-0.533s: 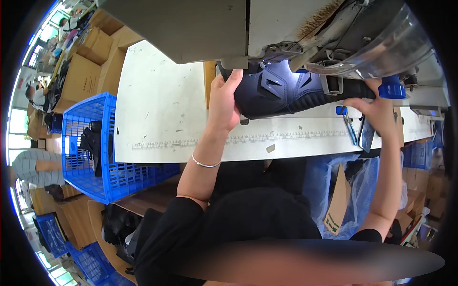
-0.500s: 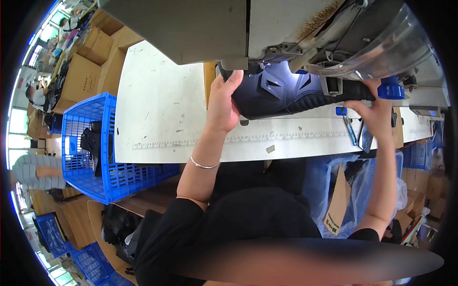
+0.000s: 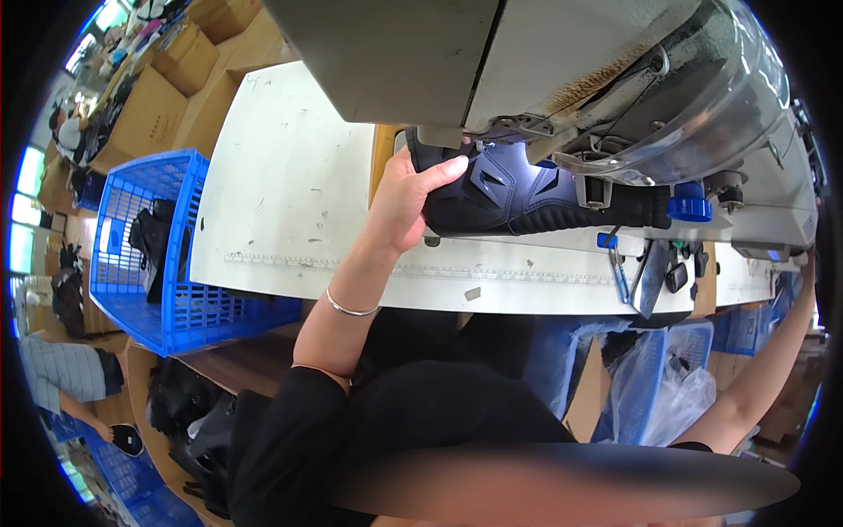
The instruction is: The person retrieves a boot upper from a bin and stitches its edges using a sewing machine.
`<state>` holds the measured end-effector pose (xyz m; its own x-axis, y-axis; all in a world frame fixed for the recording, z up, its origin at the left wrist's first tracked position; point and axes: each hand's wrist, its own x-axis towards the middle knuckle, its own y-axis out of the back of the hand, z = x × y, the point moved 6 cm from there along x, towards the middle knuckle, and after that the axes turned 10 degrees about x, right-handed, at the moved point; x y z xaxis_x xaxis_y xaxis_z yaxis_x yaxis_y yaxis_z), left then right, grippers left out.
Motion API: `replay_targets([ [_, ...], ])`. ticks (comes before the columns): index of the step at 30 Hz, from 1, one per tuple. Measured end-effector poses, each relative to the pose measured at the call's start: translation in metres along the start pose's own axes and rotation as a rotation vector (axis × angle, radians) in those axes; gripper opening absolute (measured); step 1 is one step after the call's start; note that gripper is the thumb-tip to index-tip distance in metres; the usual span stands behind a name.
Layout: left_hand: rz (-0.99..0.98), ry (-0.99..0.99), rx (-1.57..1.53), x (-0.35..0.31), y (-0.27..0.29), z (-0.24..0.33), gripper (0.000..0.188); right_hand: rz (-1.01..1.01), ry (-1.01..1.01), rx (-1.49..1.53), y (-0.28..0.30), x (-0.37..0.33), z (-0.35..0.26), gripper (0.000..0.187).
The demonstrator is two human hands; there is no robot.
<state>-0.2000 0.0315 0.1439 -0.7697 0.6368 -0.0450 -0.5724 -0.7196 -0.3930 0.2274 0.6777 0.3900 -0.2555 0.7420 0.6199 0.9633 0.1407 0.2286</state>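
A dark blue-black padded piece (image 3: pixel 465 198) with stitched seams, raised moulded patches and a ribbed strip lies under the head of a sewing machine (image 3: pixel 562 66). My left hand (image 3: pixel 404 202) grips its left end, thumb on top and the other fingers underneath. A light shines on the piece near the needle area, which the machine head hides. Far to the right, my right hand (image 3: pixel 806 263) is at the machine's right end, away from the piece. Only a small part of that hand shows, and its fingers cannot be made out.
A clear plastic guard (image 3: pixel 694 110) and a blue knob (image 3: pixel 689 202) sit on the machine. Blue-handled snips (image 3: pixel 619 268) and dark small items lie on the white table (image 3: pixel 290 193). A blue crate (image 3: pixel 176 299) stands left. Another person (image 3: pixel 66 369) is at the far left.
My right hand has let go of the piece's right end and moved right to the machine's far end. My left hand keeps its grip. The view has shifted.
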Motion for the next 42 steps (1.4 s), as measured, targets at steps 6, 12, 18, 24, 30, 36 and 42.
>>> replay_targets([
  [6, -0.006, 0.042, 0.004, 0.0, 0.0, 0.001, 0.027, 0.114, 0.162, -0.079, -0.042, -0.086, 0.024, 0.055],
  [12, -0.031, -0.023, 0.007, -0.001, -0.001, 0.008, 0.039, 0.098, 0.103, 0.044, -0.033, -0.051, 0.003, 0.071],
  [18, -0.008, -0.053, 0.01, -0.002, -0.002, 0.007, 0.034, 0.188, 0.3, -0.427, -0.039, -0.086, 0.004, 0.055],
  [24, 0.011, -0.07, 0.017, -0.001, -0.001, 0.007, 0.026, 0.242, -0.02, 0.179, -0.007, -0.051, 0.057, 0.062],
  [30, -0.019, -0.002, 0.006, -0.001, -0.001, 0.002, 0.026, 0.041, 0.639, -0.549, -0.021, -0.055, 0.008, 0.06],
  [36, -0.021, -0.018, -0.029, 0.0, -0.001, 0.0, 0.024, 0.165, 0.06, 0.272, -0.031, -0.064, 0.03, 0.068],
  [42, -0.01, -0.035, -0.034, 0.0, -0.001, 0.001, 0.024, -0.149, -0.001, 0.07, -0.05, -0.039, 0.0, 0.069],
])
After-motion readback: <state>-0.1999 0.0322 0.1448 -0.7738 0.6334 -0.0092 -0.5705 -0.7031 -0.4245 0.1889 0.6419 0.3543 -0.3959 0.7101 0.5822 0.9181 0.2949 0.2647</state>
